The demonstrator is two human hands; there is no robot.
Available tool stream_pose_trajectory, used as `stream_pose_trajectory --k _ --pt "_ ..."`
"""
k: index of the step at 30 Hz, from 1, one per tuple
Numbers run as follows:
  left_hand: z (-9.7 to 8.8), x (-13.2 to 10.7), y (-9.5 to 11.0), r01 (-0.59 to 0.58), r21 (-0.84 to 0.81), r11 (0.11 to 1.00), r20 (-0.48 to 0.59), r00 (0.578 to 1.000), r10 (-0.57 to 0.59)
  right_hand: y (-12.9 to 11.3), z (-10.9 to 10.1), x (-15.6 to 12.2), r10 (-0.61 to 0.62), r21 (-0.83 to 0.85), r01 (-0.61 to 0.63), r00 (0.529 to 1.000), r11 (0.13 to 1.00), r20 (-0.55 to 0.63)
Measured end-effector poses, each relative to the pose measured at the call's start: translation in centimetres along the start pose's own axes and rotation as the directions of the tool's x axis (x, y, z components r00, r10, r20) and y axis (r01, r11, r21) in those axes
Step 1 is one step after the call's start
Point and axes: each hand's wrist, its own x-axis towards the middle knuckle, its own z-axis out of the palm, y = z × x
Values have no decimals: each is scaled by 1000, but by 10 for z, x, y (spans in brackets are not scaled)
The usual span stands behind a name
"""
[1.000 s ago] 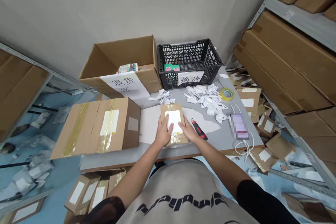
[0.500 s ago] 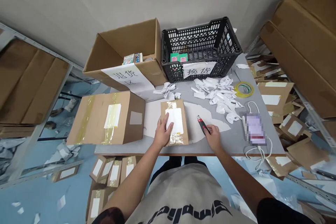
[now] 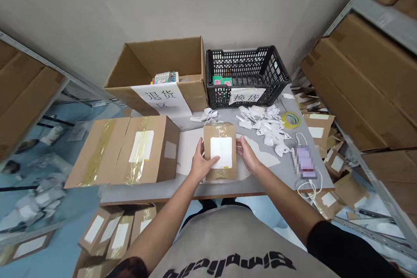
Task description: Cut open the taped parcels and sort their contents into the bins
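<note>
- The left hand [image 3: 202, 165] lies open, its fingers pressed on the lower left of a taped kraft parcel [image 3: 220, 152].
- The right hand [image 3: 247, 158] rests open against the parcel's right edge.
- The parcel lies flat on a white sheet [image 3: 189, 156], between the hands.
- An open cardboard carton [image 3: 163, 56] holds small printed boxes [image 3: 164, 78].
- A black plastic crate [image 3: 280, 69] holds green-topped packs [image 3: 217, 81].
</note>
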Motion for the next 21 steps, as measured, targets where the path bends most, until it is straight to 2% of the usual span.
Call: stream_pose_trajectory --k 2,3,7,10,13,15,18,19,21 --pt "-11 -6 6 -80 -63 995 78 993 85 -9 3 -12 37 115 -32 998 993 -42" --pt "-17 -9 7 -82 -87 993 113 989 92 -10 4 -17 55 137 -46 996 990 -66" --pt "-36 -16 6 11 -73 997 237 971 7 -1 11 -32 71 56 -61 981 997 -181" --pt "-48 -13 6 79 -48 996 357 932 -56 4 19 -42 75 34 -70 986 997 -146" --pt "-59 -11 10 77 -38 996 375 925 -57 1 22 -58 78 43 -75 995 996 -65" --pt "-65 -13 12 -19 -106 994 389 919 59 -4 20 -68 57 100 -52 997 994 -52" --pt "-72 -18 12 -121 -247 962 462 858 226 -10 14 -75 22 196 -6 997 981 -80" --pt "-72 -18 11 -104 -269 957 468 855 224 -11 12 -75 28 197 -9 995 980 -95" --pt "-67 -17 7 21 -272 962 427 898 102 -7 11 -71 68 138 -51 991 989 -119"
